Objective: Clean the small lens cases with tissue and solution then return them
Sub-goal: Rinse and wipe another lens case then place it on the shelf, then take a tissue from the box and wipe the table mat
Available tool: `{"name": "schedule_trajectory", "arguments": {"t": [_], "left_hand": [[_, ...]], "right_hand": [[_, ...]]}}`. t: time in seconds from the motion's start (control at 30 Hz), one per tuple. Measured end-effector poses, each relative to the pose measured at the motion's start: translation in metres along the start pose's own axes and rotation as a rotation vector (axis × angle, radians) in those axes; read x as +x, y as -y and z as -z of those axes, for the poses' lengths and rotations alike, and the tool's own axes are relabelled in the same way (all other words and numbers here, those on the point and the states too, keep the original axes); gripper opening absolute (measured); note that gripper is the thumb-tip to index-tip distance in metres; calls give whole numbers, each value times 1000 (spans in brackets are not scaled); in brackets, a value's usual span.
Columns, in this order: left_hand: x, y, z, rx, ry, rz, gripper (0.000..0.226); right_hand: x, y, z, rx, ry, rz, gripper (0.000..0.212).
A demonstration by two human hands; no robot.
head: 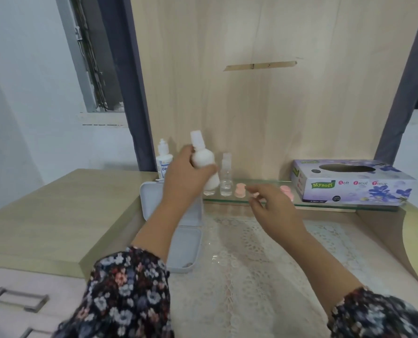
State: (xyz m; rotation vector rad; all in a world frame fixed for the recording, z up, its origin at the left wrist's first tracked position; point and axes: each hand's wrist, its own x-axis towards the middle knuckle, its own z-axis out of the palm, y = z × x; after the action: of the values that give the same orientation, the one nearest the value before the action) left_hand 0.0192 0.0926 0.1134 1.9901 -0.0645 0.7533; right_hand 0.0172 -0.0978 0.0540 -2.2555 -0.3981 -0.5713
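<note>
Nearest to me, the two floral sleeves (130, 289) reach forward over the lace mat (264, 252) on the surface. Just under the left forearm lies an open white box (178, 245), its lid propped up behind.

The right hand (273, 206) pinches a small pink piece (253, 195) at its fingertips, probably a cap or half of a lens case, though blur hides which. The left hand (186, 176) grips a white bottle (203, 162), lifted and leaning slightly, nozzle up.

Just beyond both hands runs the glass shelf (325, 205). On it one pink lens case (240, 190) stands between the hands, nearer the right fingertips; a second pink case (286, 191) sits behind the right hand's knuckles. A clear bottle (225, 178) stands upright just right of the white one. The tissue box (349, 182) lies well to the right, long side facing, so the right hand looks better placed to reach it. A dropper bottle (163, 158) stands behind the left hand.
</note>
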Motion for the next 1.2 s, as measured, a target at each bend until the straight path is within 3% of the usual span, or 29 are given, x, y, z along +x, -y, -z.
{"name": "schedule_trajectory", "arguments": {"t": [0.23,0.4,0.73,1.2], "left_hand": [[55,8,22,262,-78,31,42],[64,28,14,392,30,88,42],[72,45,-8,520,179,164,29],[69,38,-7,593,239,167,45]], "right_hand": [[47,30,-11,-300,97,154,59],[58,33,-17,-459,150,144,67],[59,28,-23,-519,119,197,67],[57,24,-26,-504,103,209,72]]}}
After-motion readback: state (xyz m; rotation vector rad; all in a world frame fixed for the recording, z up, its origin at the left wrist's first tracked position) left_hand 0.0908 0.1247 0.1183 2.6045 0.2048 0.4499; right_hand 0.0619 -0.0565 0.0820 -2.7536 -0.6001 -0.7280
